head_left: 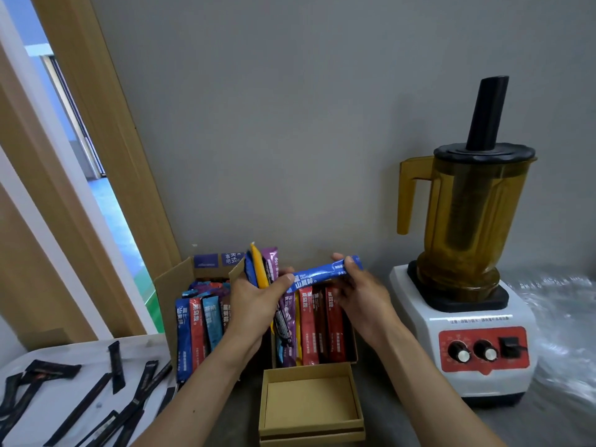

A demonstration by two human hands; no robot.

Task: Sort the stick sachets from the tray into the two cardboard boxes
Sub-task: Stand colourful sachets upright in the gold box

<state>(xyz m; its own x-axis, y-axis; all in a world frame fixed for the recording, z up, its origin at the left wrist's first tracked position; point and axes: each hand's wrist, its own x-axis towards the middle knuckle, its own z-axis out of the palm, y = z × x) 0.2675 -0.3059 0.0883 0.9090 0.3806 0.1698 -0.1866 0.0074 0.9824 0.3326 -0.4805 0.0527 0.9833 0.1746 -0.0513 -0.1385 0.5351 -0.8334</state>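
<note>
My left hand (254, 301) grips a bunch of stick sachets (263, 269), blue, yellow, dark and purple, held upright over the boxes. My right hand (358, 291) pinches one end of a blue sachet (317, 275) that lies crosswise; its other end rests under my left thumb. Below stand two open cardboard boxes: the left box (167, 285) and the right box (353, 350), both packed with upright coloured sachets. A white tray (80, 359) at lower left carries several black sachets (116, 366).
A shallow cardboard lid or tray (311, 427), with nothing in it, sits in front of the boxes. A blender (464, 333) with an amber jug stands to the right. Crinkled clear plastic (561, 311) lies at far right. A grey wall is behind, a wooden window frame at left.
</note>
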